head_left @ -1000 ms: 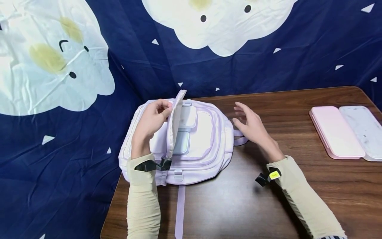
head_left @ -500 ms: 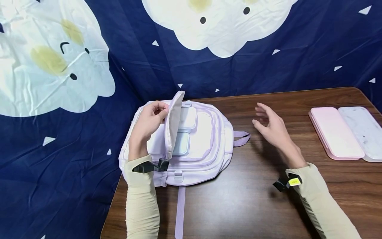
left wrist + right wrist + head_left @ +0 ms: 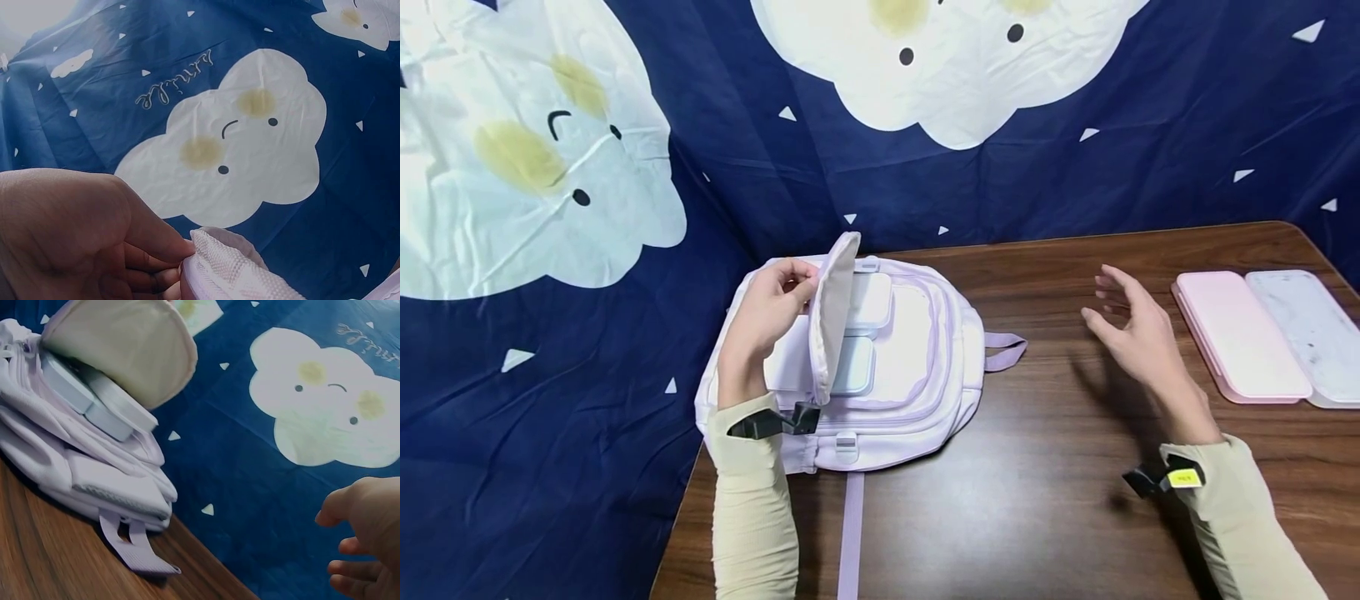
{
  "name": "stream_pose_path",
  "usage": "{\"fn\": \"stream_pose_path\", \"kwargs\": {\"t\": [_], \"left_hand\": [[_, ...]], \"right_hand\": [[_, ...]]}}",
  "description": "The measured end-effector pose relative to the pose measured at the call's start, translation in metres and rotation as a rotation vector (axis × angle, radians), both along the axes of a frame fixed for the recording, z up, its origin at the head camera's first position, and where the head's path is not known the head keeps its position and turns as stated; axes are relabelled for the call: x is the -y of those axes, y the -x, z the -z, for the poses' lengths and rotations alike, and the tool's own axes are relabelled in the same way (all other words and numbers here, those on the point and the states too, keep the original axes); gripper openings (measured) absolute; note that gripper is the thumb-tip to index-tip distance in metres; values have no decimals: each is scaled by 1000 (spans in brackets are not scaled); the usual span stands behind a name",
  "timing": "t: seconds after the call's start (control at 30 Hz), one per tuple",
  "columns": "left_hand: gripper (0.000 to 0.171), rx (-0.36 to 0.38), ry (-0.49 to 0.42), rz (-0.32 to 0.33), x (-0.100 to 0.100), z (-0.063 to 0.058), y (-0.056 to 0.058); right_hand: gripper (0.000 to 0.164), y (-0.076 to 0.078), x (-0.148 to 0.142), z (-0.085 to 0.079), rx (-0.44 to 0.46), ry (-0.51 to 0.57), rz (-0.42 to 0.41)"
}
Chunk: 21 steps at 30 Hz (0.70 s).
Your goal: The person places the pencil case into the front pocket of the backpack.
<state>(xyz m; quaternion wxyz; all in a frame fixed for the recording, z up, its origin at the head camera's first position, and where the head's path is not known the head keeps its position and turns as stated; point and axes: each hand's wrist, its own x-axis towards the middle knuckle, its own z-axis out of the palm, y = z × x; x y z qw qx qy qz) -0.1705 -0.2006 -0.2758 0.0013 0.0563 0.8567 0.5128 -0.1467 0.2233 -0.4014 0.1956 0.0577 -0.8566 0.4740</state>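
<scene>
A pale lilac backpack (image 3: pixel 951 392) lies flat on the table. My left hand (image 3: pixel 762 315) pinches the edge of its front pocket flap (image 3: pixel 835 321) between thumb and fingers and holds it upright. In the left wrist view, the flap's mesh-like fabric (image 3: pixel 240 269) sits at the fingertips. Inside the pocket, a white box (image 3: pixel 871 302) and a pale blue box (image 3: pixel 856 365) lie side by side, partly hidden by the flap. My right hand (image 3: pixel 1138 337) hovers above the table with loosely bent fingers, holding nothing. Right of it is a pink case (image 3: pixel 1242 333).
Beside the pink case lies a whitish marbled case (image 3: pixel 1306 333). The backpack's top loop (image 3: pixel 1006 352) points right, and a lilac strap (image 3: pixel 852 533) runs toward the table's front. Blue cloud-print fabric (image 3: pixel 1037 183) borders the table (image 3: pixel 1000 517) behind and at left.
My right hand has moved right, away from the backpack and toward the pink case. The left hand keeps its pinch on the flap, which has tipped slightly left.
</scene>
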Motion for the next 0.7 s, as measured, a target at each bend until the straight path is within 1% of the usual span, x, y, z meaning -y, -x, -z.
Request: {"fn": "stream_pose_path", "kwargs": {"t": [0.17, 0.3, 0.4, 0.7], "left_hand": [[16, 3, 2, 2, 0, -1, 0], [16, 0, 3, 11, 1, 0, 0], [16, -7, 5, 14, 2, 1, 0], [16, -12, 25, 7, 0, 2, 0]], "right_hand": [[61, -6, -13, 3, -2, 14, 35], [61, -11, -23, 11, -8, 26, 47], [62, -15, -29, 16, 4, 32, 65], [64, -25, -49, 21, 31, -38, 142]]}}
